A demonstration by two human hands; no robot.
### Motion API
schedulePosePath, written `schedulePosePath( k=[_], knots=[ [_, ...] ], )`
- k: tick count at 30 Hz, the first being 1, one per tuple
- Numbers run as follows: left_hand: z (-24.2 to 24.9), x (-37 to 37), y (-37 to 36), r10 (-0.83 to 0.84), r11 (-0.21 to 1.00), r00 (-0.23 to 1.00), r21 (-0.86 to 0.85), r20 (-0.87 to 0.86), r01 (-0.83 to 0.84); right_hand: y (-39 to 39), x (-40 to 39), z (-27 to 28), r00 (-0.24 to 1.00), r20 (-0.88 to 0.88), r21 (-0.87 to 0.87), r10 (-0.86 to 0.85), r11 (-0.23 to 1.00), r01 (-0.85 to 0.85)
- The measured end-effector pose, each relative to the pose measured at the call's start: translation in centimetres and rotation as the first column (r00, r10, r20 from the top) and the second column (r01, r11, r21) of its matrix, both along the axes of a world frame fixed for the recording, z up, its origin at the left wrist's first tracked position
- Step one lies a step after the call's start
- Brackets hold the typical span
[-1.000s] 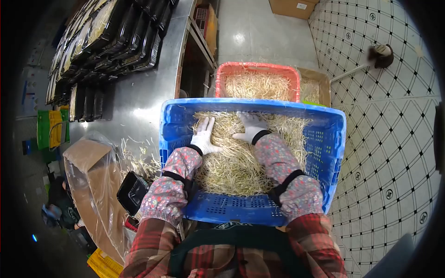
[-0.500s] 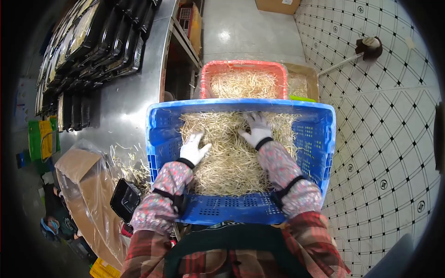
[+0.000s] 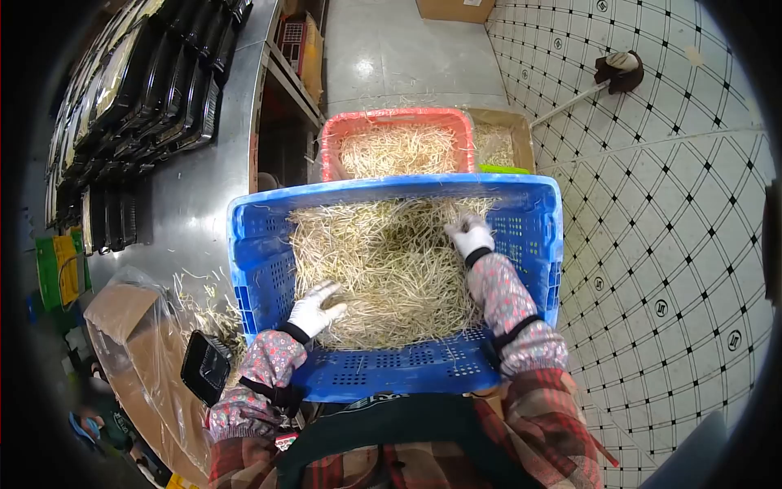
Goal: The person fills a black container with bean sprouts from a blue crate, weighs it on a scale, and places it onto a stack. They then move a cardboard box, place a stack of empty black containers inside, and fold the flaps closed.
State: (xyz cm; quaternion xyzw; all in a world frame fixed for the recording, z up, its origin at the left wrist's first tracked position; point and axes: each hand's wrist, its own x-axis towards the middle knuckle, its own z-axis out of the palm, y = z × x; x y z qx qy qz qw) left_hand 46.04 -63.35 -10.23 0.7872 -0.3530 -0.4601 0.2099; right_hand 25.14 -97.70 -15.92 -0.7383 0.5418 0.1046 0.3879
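Observation:
A blue plastic crate (image 3: 391,183) with perforated sides holds a thick bed of pale sprouts (image 3: 391,285). My left hand (image 3: 314,311), in a white glove, rests at the left front of the sprouts with its fingers spread. Near the right back of the crate is my right hand (image 3: 471,235), also gloved, its fingers bent at the sprouts; whether it pinches any is unclear. Behind the crate, a red basket (image 3: 467,147) holds more sprouts.
Stacked black trays (image 3: 155,90) stand on the metal table (image 3: 191,191) at left. A single black tray (image 3: 205,367) lies by cardboard (image 3: 134,334) under plastic. Behind at right are a cardboard box (image 3: 524,143) and a long-handled tool (image 3: 570,102) on the floor.
My left hand has moved toward the near left of the crate. My right hand has shifted right, away from the middle of the sprouts. The whole view has shifted slightly.

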Motion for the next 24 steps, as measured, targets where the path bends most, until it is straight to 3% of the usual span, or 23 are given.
schedulePosePath(
  k=[1,3,5,7,8,9,11,12,13,14,15,17,19,21,23,24],
  knots=[
    [0.2,0.1,-0.5,0.028,1.000,1.000,-0.015,0.014,-0.027,-0.9,0.1,-1.7,0.978,-0.200,-0.230,-0.051,0.973,0.004],
    [0.5,0.0,-1.0,0.056,0.998,0.998,-0.022,0.035,-0.055,-0.4,1.2,-3.1,0.946,-0.253,-0.157,-0.205,0.973,0.169],
    [0.5,0.0,-0.8,0.080,0.996,0.995,-0.030,0.057,-0.079,0.1,1.5,-5.1,0.934,-0.275,-0.155,-0.227,0.970,0.190],
    [0.4,0.1,-0.3,0.112,0.992,0.992,-0.060,0.061,-0.108,-1.0,-0.3,-7.8,0.979,-0.060,0.017,-0.193,0.981,0.195],
    [0.7,0.2,0.0,0.134,0.990,0.988,-0.062,0.080,-0.129,-2.0,-1.0,-8.4,0.974,-0.077,0.112,-0.214,0.969,0.221],
    [0.6,0.6,0.2,0.143,0.988,0.986,-0.069,0.084,-0.137,-2.9,-2.6,-9.2,0.990,0.069,0.058,-0.123,0.991,0.119],
    [-0.5,0.9,1.2,0.222,0.973,0.972,-0.088,0.082,-0.215,-2.9,-3.0,-4.8,0.879,0.440,0.101,-0.185,0.982,0.157],
    [-1.3,0.7,1.5,0.411,0.896,0.896,-0.105,-0.171,-0.431,-3.3,-3.3,-4.5,0.842,0.510,0.133,-0.173,0.984,0.121],
    [-2.5,0.9,2.1,0.458,0.849,0.845,-0.145,-0.276,-0.507,-3.6,-3.6,-4.5,0.799,0.577,0.171,-0.169,0.982,0.084],
    [-2.2,1.1,2.0,0.447,0.873,0.879,-0.134,-0.165,-0.469,-4.1,-3.6,-4.8,0.915,0.401,0.118,-0.034,0.993,-0.015],
    [-1.9,1.3,1.5,0.420,0.897,0.906,-0.126,-0.055,-0.423,-3.7,-2.0,-0.8,0.927,0.375,0.198,0.009,0.976,-0.089],
    [-1.8,1.2,0.7,0.464,0.857,0.874,-0.173,-0.146,-0.485,-1.7,1.7,4.6,0.730,0.683,0.252,-0.021,0.945,-0.210],
    [0.2,1.2,-1.0,0.539,0.744,0.803,-0.303,-0.255,-0.596,0.6,5.5,9.8,0.790,0.529,0.219,0.308,0.851,-0.478],
    [-0.8,2.2,-1.1,0.528,0.794,0.830,-0.241,-0.180,-0.558,2.9,7.9,9.9,0.571,0.477,-0.006,0.668,0.652,-0.758],
    [-1.4,2.5,-1.9,0.543,0.790,0.840,-0.330,-0.017,-0.517,3.0,9.8,9.4,0.575,0.358,0.046,0.736,0.601,-0.798],
    [-1.2,2.6,-2.4,0.553,0.794,0.833,-0.311,0.015,-0.522,2.7,10.1,7.1,0.630,0.303,0.074,0.715,0.642,-0.763]
  ],
)
